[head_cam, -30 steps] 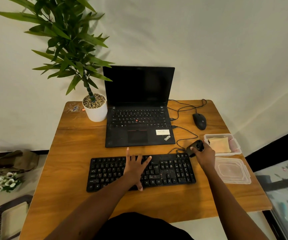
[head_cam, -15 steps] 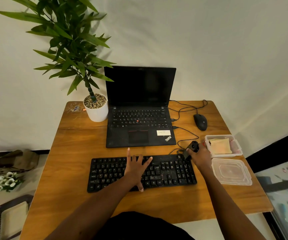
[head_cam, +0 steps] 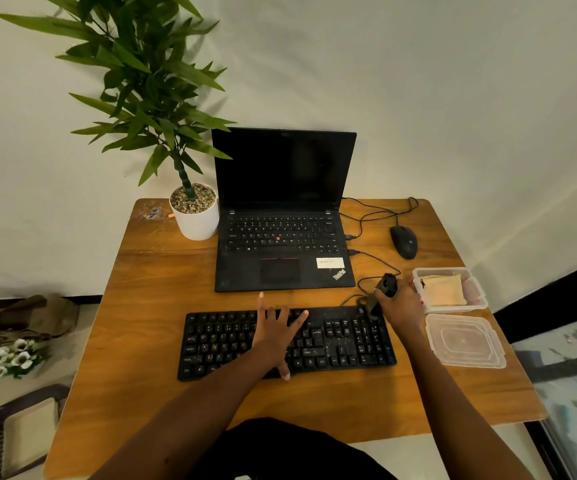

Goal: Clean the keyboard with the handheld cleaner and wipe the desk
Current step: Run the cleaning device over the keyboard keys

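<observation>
Pressing flat on the middle of the keyboard [head_cam: 217, 341] with the left hand [head_cam: 276, 336], fingers straight and spread, gripping nothing, seemingly steadying it. Gripping the cleaner [head_cam: 386, 287] in the right hand [head_cam: 399, 303], fingers curled round its body, tilting its lower end down and left at the keyboard's far right corner; touching or just above, impossible to tell. Working on a keyboard lying long-ways, left to right, across the desk [head_cam: 148, 306], just this side of the laptop [head_cam: 280, 237]. Probably starting at the right end, nearer the right hand, then needing to sweep leftward along that axis toward the left hand. Judging the wiping not yet begun, with what looks like a cloth [head_cam: 443, 289] lying in the tub [head_cam: 481, 296] just right of the right hand.
</observation>
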{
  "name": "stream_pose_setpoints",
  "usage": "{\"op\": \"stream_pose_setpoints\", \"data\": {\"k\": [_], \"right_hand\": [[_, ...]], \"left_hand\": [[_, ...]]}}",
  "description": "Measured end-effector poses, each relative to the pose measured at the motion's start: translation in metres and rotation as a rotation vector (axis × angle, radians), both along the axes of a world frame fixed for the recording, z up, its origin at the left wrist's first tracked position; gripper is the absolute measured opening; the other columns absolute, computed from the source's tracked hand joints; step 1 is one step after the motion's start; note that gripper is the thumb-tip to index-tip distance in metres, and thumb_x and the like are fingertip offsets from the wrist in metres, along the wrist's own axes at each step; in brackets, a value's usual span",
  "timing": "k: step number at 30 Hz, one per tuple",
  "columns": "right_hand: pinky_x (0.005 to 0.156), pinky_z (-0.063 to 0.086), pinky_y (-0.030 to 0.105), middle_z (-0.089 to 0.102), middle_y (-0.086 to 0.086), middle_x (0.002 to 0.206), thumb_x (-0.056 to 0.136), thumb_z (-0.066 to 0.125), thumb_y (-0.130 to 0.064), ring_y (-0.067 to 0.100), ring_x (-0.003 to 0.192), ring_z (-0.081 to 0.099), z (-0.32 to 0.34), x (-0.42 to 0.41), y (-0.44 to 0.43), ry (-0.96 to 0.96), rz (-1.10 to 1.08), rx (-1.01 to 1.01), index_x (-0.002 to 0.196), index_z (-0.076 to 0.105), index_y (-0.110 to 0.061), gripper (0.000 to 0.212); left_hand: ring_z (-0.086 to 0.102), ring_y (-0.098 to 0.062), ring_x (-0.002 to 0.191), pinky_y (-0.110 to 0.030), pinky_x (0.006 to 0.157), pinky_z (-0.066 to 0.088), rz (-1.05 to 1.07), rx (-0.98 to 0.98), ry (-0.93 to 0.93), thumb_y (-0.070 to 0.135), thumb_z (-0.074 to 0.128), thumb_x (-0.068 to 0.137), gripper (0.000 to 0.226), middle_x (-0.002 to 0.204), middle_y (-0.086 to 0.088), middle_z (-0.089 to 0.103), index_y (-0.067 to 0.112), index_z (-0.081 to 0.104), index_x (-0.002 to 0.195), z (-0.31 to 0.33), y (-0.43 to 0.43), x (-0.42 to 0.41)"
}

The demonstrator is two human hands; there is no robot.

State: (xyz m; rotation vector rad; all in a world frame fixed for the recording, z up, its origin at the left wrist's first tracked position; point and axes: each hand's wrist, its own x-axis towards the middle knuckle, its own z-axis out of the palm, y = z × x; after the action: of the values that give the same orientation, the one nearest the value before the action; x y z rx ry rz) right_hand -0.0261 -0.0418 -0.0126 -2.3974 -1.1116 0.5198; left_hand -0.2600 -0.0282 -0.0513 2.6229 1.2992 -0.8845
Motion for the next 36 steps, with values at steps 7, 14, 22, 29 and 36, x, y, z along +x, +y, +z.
{"op": "stream_pose_setpoints", "data": {"k": [7,14,22,29,36], "right_hand": [[0.084,0.042,0.038,0.064,0.018,0.103,0.081,0.067,-0.037,0.032,0.102,0.055,-0.014,-0.009,-0.002,-0.149,0.033,-0.059,0.102,0.063,-0.005,0.038],[0.094,0.027,0.038,0.062,0.018,0.113,0.084,0.060,-0.046,0.031,0.118,0.044,-0.017,-0.015,0.000,-0.292,0.031,-0.105,0.113,0.061,-0.008,0.048],[0.094,0.025,0.039,0.063,0.019,0.109,0.083,0.061,-0.047,0.032,0.116,0.045,-0.008,-0.024,0.003,-0.316,0.017,-0.084,0.109,0.063,-0.006,0.048],[0.096,0.028,0.038,0.061,0.020,0.112,0.081,0.063,-0.044,0.033,0.115,0.047,-0.009,-0.031,-0.002,-0.272,-0.016,-0.087,0.112,0.062,-0.007,0.048],[0.095,0.032,0.041,0.063,0.020,0.111,0.081,0.064,-0.042,0.034,0.114,0.048,-0.019,-0.029,0.003,-0.162,-0.019,-0.055,0.111,0.061,-0.006,0.047]], "left_hand": [[0.018,-0.042,0.140,-0.067,0.098,-0.021,0.005,-0.005,0.004,0.071,0.070,0.060,0.132,0.154,-0.017,0.011,0.029,-0.020,0.147,0.000,0.001,0.001],[0.020,-0.042,0.139,-0.067,0.100,-0.020,-0.001,-0.002,-0.001,0.071,0.070,0.060,0.132,0.154,-0.017,0.012,0.029,-0.020,0.147,0.000,0.001,0.000],[0.020,-0.041,0.139,-0.064,0.095,-0.026,-0.006,0.012,-0.018,0.071,0.069,0.060,0.131,0.153,-0.017,0.013,0.029,-0.018,0.147,-0.002,0.001,-0.002],[0.017,-0.041,0.140,-0.064,0.094,-0.026,-0.008,0.017,-0.046,0.070,0.069,0.061,0.130,0.154,-0.017,0.010,0.029,-0.019,0.147,-0.004,-0.001,-0.006],[-0.002,-0.034,0.146,-0.065,0.097,-0.025,0.128,-0.041,-0.335,0.080,0.057,0.063,0.125,0.158,-0.008,-0.005,0.029,-0.020,0.147,-0.020,0.001,-0.036]]}}
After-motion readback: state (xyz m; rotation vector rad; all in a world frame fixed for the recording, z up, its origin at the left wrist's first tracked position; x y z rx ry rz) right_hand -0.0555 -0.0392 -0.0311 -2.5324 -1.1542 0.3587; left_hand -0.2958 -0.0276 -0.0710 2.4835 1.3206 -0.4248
